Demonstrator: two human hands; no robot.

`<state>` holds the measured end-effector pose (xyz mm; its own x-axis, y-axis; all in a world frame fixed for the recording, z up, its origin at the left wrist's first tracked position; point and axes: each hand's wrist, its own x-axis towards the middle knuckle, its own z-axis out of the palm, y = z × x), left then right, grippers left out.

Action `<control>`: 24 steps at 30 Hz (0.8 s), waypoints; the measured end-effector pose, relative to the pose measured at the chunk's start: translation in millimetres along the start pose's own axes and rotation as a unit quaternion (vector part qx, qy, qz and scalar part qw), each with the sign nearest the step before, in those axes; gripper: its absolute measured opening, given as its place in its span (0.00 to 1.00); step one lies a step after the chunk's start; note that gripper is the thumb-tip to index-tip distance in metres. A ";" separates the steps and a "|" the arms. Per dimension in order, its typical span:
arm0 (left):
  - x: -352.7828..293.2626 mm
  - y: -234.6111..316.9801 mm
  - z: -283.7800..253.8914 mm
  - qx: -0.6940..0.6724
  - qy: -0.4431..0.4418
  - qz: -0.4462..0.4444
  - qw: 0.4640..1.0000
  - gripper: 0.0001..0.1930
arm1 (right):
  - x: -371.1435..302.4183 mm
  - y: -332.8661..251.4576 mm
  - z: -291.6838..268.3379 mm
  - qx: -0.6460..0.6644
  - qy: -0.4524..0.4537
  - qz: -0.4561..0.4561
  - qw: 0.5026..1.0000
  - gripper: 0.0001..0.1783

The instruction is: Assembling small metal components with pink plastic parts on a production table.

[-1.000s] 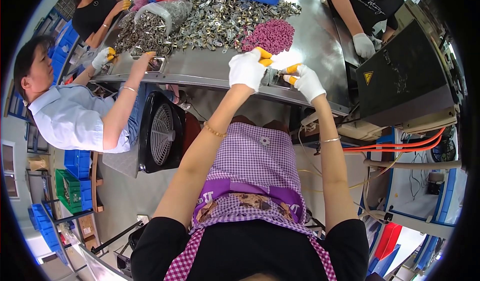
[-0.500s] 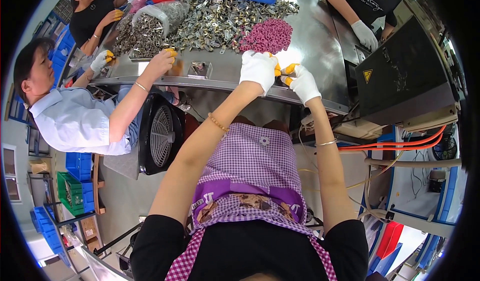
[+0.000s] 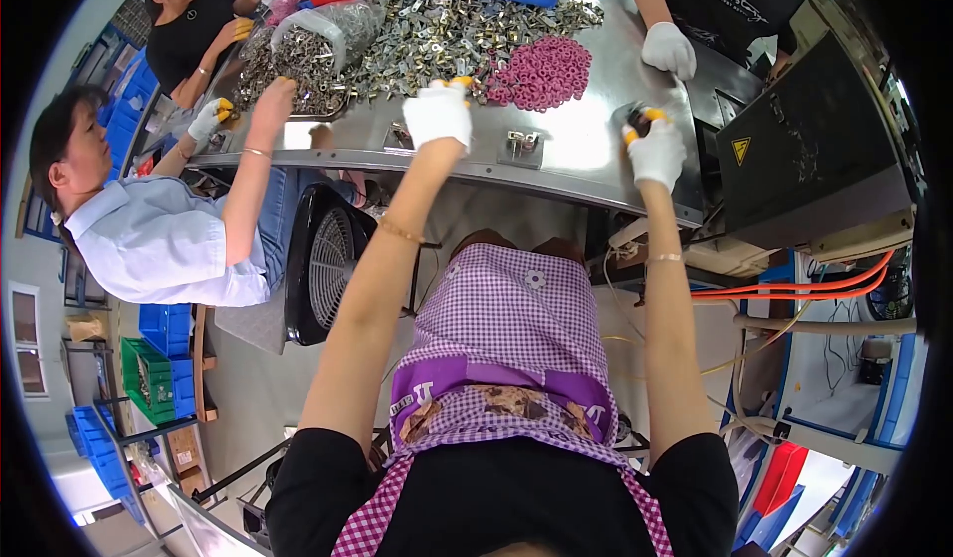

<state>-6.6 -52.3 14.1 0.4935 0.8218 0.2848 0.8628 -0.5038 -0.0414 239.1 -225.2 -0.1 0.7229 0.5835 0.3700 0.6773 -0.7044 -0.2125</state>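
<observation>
Across the table (image 3: 586,155), the fixture (image 3: 522,148) seems idle, hands having parted: left hand (image 3: 438,117) by metal parts (image 3: 417,49), right hand (image 3: 656,152) at a dark piece (image 3: 627,114), both curled, holds unclear.

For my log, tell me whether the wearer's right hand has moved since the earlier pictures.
Yes: the right hand has moved rightward, closer to the black box.

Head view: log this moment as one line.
left hand: near metal parts | right hand: at steel table's right end | metal fixture: between hands | pink rings: heaped
</observation>
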 end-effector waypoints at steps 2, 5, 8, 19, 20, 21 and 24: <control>14.8 -20.1 16.3 0.019 0.017 0.020 0.999 0.15 | 31.9 11.9 8.9 -0.015 -0.012 0.033 0.999 0.19; 33.2 -27.4 24.9 0.042 0.014 0.033 0.998 0.12 | 42.5 14.2 15.4 -0.034 -0.020 0.061 0.997 0.20; 43.6 -27.0 26.1 0.056 -0.045 0.018 0.997 0.09 | 45.9 13.6 16.9 -0.041 -0.006 0.055 0.998 0.21; -16.7 -4.5 38.5 -0.597 -0.025 -0.142 0.789 0.11 | 52.8 18.5 26.4 -0.050 -0.005 0.056 0.997 0.23; -24.8 6.5 33.1 -0.670 -0.056 -0.181 0.718 0.12 | 48.7 19.3 28.5 -0.054 0.007 0.065 0.996 0.24; -34.6 11.0 33.5 -0.670 -0.050 -0.186 0.717 0.12 | 44.7 9.7 26.6 -0.052 0.020 0.064 0.996 0.24; -44.0 33.3 35.1 -0.715 -0.060 -0.231 0.657 0.12 | 48.4 -0.4 46.7 0.100 0.029 0.014 0.994 0.24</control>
<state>4.3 -95.9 -33.4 0.2951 0.9465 -0.1303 -0.0187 0.1421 0.9897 280.2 -177.7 -24.4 0.7370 0.5366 0.4108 0.6745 -0.6226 -0.3968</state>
